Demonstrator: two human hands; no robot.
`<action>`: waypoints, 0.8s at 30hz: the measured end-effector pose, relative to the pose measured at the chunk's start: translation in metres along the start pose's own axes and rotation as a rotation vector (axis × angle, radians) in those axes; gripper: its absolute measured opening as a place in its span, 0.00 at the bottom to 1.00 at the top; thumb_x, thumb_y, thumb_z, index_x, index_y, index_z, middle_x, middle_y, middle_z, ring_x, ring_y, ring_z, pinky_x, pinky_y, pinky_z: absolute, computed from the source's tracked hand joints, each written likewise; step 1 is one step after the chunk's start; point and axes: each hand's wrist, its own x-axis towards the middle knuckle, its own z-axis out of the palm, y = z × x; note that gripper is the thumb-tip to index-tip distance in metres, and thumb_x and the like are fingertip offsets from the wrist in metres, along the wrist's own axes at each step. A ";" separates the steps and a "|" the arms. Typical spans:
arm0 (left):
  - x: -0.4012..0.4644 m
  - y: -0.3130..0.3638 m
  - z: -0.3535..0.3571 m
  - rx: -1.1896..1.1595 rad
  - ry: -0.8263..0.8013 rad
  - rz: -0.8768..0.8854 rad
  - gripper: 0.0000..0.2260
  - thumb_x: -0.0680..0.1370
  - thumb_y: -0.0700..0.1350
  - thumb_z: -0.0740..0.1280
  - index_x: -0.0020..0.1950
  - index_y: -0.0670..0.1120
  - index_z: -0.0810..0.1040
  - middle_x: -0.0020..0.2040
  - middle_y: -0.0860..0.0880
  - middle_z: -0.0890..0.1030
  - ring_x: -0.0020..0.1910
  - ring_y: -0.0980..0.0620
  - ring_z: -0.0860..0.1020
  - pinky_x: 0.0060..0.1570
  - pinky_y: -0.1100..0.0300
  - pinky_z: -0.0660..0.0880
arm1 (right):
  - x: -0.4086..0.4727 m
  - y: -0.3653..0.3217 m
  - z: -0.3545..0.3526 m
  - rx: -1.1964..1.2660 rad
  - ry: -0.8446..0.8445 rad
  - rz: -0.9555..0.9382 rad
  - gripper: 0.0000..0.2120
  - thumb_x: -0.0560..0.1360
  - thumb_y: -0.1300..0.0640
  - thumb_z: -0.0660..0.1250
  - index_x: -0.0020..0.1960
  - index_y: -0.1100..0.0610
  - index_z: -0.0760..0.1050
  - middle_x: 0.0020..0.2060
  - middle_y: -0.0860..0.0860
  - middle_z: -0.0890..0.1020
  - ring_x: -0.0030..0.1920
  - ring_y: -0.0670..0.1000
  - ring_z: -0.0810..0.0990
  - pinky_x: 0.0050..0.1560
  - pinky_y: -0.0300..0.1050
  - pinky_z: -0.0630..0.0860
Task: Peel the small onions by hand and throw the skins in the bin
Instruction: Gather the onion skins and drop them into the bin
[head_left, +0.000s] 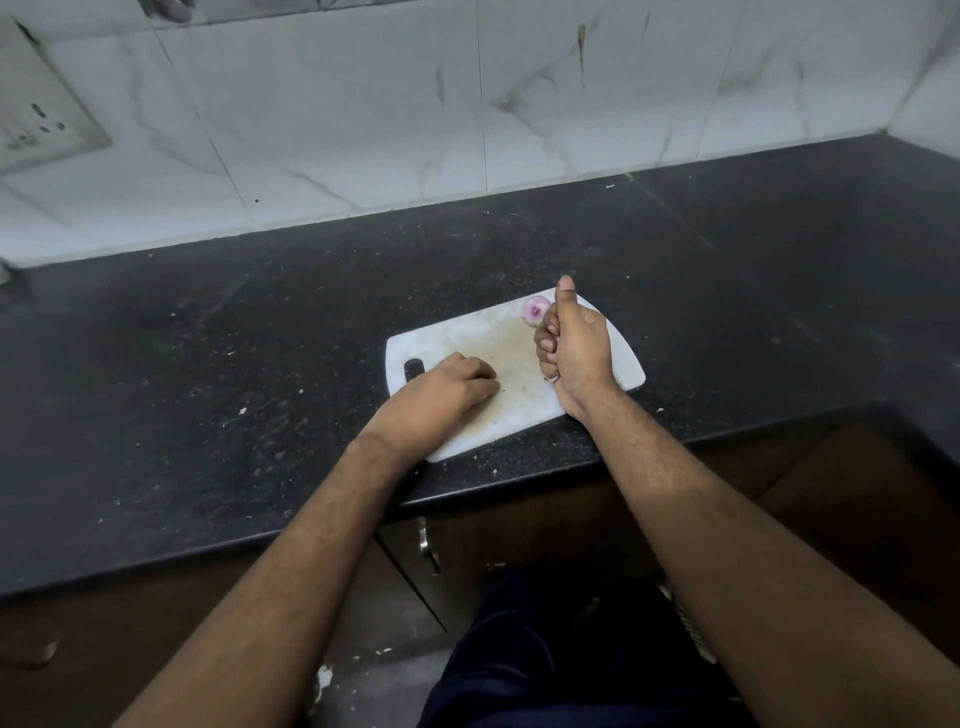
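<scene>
One small onion (536, 307) is all that shows of the batch, a pink-purple bulb lying on the white cutting board (467, 332) near its far right corner, just beyond the raised thumb of the right hand (574, 348). The board sits on the dark table (260, 322) close to the front edge, turned at a slant, with its handle slot toward the left.

That right hand is curled into a fist standing on its edge over the right part of the board, thumb pointing up. Something may be bunched inside it, perhaps loose skins, as a pale scrap peeks out at the bottom of the fist, but what it is cannot be made out. The left hand (447, 387) lies knuckles up on the board's near left part beside the handle slot, fingers curled under; whether it covers anything cannot be told.

No bin is in view, nor any other onions.

As a judgement, the onion will be light and firm but slick where it is already bare, so it could roll or squirt off the board if pinched hard. The papery outer layers are thin, brittle and tear easily; they are best caught at the root or tip end, where an edge lifts, and drawn back along the bulb while the other hand steadies it around the middle. Loose skins weigh almost nothing and drift, so they need gathering in a closed fist before being carried off to the bin.
</scene>
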 end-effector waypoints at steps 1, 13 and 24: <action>0.002 0.003 -0.001 0.025 -0.021 -0.008 0.18 0.84 0.37 0.64 0.73 0.43 0.77 0.71 0.45 0.76 0.68 0.45 0.73 0.64 0.51 0.76 | 0.000 0.000 0.000 -0.003 -0.001 -0.002 0.29 0.82 0.36 0.58 0.28 0.50 0.63 0.23 0.49 0.66 0.24 0.48 0.57 0.30 0.47 0.50; 0.035 0.008 -0.021 0.157 -0.108 -0.062 0.10 0.83 0.42 0.61 0.59 0.45 0.80 0.57 0.48 0.77 0.57 0.49 0.75 0.51 0.48 0.77 | -0.003 0.002 0.003 -0.043 0.002 -0.042 0.29 0.82 0.37 0.58 0.28 0.51 0.64 0.24 0.50 0.65 0.24 0.48 0.58 0.27 0.42 0.51; 0.010 0.025 0.002 -0.891 0.483 -0.597 0.08 0.79 0.36 0.72 0.53 0.49 0.80 0.47 0.52 0.83 0.47 0.56 0.80 0.54 0.61 0.80 | -0.005 0.003 0.003 -0.101 -0.002 -0.091 0.26 0.82 0.38 0.58 0.33 0.53 0.63 0.27 0.52 0.64 0.23 0.45 0.60 0.23 0.38 0.55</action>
